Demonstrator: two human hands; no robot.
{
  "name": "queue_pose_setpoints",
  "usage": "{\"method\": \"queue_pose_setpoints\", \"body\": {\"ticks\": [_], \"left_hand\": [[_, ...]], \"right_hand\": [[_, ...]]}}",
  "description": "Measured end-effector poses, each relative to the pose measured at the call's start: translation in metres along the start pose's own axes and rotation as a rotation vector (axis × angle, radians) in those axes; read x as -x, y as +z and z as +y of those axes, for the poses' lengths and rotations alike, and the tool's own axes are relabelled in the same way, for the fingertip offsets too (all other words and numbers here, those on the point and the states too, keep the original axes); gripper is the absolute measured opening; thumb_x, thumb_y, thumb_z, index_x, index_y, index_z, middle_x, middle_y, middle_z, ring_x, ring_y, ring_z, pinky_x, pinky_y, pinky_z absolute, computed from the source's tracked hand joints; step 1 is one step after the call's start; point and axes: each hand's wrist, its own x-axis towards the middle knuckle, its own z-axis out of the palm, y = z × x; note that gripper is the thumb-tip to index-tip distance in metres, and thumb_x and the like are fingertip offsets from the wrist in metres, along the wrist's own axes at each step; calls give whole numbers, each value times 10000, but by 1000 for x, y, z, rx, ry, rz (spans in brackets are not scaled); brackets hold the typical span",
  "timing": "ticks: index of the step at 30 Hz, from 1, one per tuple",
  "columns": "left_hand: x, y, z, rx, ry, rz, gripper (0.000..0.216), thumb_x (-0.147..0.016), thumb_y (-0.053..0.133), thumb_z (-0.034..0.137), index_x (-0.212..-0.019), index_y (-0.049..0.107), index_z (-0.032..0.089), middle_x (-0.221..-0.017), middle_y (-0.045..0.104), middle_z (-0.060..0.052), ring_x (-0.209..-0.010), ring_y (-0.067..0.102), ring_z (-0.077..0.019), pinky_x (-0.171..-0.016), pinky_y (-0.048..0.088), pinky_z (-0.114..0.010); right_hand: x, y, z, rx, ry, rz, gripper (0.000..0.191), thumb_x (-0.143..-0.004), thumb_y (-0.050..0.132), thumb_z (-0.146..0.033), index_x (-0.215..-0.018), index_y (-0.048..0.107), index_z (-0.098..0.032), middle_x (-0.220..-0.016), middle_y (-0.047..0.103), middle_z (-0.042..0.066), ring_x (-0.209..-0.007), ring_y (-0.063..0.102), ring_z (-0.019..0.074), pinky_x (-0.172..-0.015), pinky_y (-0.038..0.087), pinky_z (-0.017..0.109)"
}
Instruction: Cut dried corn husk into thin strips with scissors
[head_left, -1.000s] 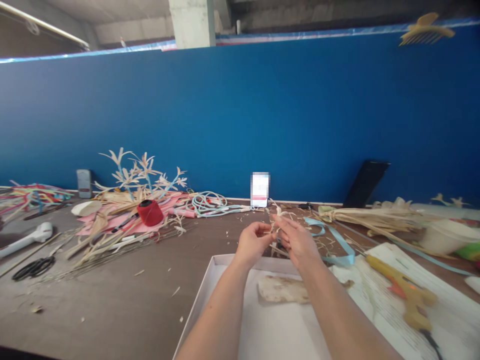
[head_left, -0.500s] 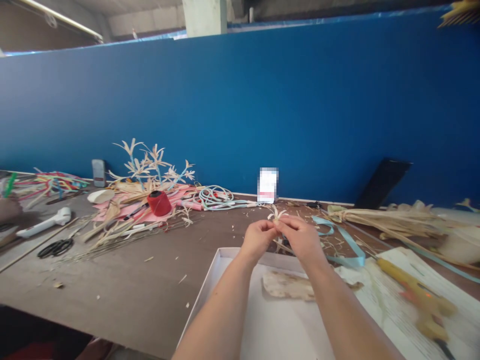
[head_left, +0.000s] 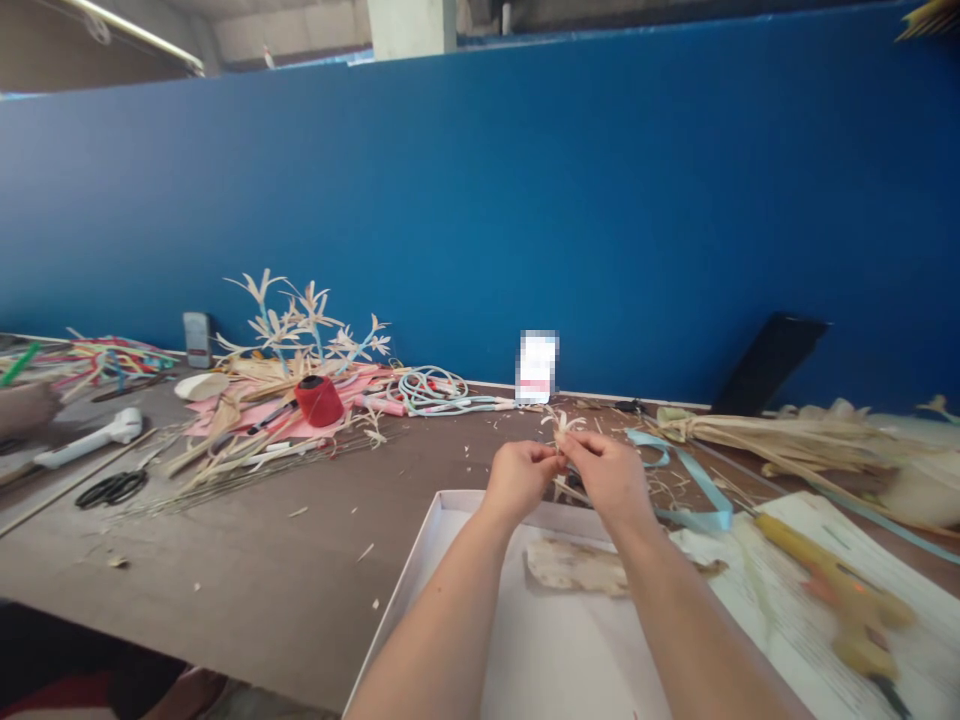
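Observation:
A small pale flower (head_left: 562, 424) with narrow, strip-like petals stands up between my fingertips. My left hand (head_left: 519, 480) pinches it low, near its base or stem. Just under the petals, the closed fingers of my right hand (head_left: 609, 475) grip it from the other side. Both hands hover over the far edge of a white shallow box (head_left: 439, 560). Inside that box, partly behind my right forearm, lies a whitish, brown-stained flat piece (head_left: 574, 568). What the fingers cover of the flower's base is hidden.
On the right a yellow glue gun (head_left: 840, 580) rests on printed paper (head_left: 780, 570), near light-blue ribbon (head_left: 709, 500). Leftward are a red thread spool (head_left: 319, 400), black-handled scissors (head_left: 112, 488) and similar flowers (head_left: 315, 305). A phone (head_left: 537, 368) leans on the blue partition (head_left: 480, 200). Another person's hand (head_left: 30, 410) is at far left.
My right hand has shifted slightly right and its fingers have moved on the flower, whose petals now look more gathered. At far left the other person's hand has moved a little.

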Motion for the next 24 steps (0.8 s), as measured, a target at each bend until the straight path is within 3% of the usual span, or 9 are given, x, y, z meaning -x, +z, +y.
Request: {"method": "queue_pose_setpoints", "body": {"ticks": [7,13,24], "left_hand": [[1,0,-2,-173,49,21,256,-692,550,376,-659,686,161,-523,555,16,-495,423,-96,-492,294,-219],[2,3,-2,-18,65,12,263,-688,564,378,-712,706,158,-554,574,7,-503,413,-96,-490,285,-217],[1,9,-6,9,54,95,232,-697,562,344,-673,688,151,-526,551,8,-498,426,-94,-484,304,-212]], "right_hand": [[0,4,6,-61,36,17,319,-653,604,-458,-753,715,-176,-687,692,44,-643,594,193,-595,421,279],[0,6,7,-243,84,-1,415,-627,621,-506,-818,711,-149,-694,686,56,-621,589,192,-569,432,282],[2,7,4,-126,45,53,342,-658,606,-488,-784,714,-189,-709,694,40,-674,598,204,-628,422,288]]}}
